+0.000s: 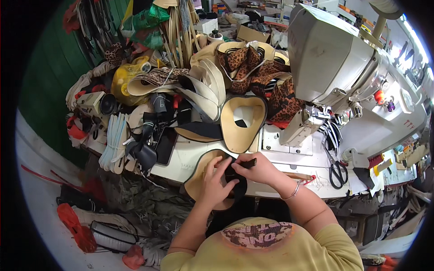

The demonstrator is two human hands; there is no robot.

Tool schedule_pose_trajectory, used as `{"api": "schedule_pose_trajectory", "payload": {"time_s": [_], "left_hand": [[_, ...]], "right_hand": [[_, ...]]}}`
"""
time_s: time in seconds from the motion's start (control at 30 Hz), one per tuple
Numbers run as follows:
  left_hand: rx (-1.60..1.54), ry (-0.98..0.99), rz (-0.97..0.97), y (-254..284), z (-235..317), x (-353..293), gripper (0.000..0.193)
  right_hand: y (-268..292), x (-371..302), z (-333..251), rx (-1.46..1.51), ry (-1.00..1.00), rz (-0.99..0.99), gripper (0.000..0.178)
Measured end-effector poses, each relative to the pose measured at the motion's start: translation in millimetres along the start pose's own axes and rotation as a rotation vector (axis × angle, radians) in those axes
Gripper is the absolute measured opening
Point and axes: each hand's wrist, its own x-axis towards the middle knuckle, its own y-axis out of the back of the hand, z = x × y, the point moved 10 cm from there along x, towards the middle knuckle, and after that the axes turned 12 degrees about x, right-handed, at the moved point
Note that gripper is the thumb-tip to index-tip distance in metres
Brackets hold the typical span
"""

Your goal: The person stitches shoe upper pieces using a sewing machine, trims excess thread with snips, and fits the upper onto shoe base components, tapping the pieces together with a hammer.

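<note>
A tan and black shoe upper (193, 184) lies at the table's front edge, partly hanging over it. My left hand (216, 180) rests on it with thumb and fingers spread, pressing the leather down. In my right hand (258, 170) a dark, stick-shaped tool (247, 164) is gripped, slanting toward the black part of the upper; its tip is hidden by the fingers. Just beyond my hands lies another tan upper with a black rim (229, 131). A black curved piece (201, 132) sits to its left.
A white sewing machine (327, 58) stands at the right, with black-handled scissors (335, 170) near it. Leopard-print uppers (244, 63) pile up at the back. To the left are bundled pale strips (114, 143), a yellow container (126, 80) and a dark phone-like slab (166, 147).
</note>
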Motion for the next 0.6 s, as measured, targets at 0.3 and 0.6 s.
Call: {"api": "schedule_pose_trajectory", "payload": {"time_s": [0.3, 0.6], "left_hand": [[0.169, 0.113, -0.272, -18.5, -24.2, -2.7, 0.075], [0.087, 0.189, -0.239, -22.9, -46.9, -11.2, 0.082]], "right_hand": [[-16.4, 6.2, -27.2, -0.006, 0.058, -0.02, 0.019], [-34.6, 12.0, -24.8, -0.005, 0.094, -0.073, 0.016]]}}
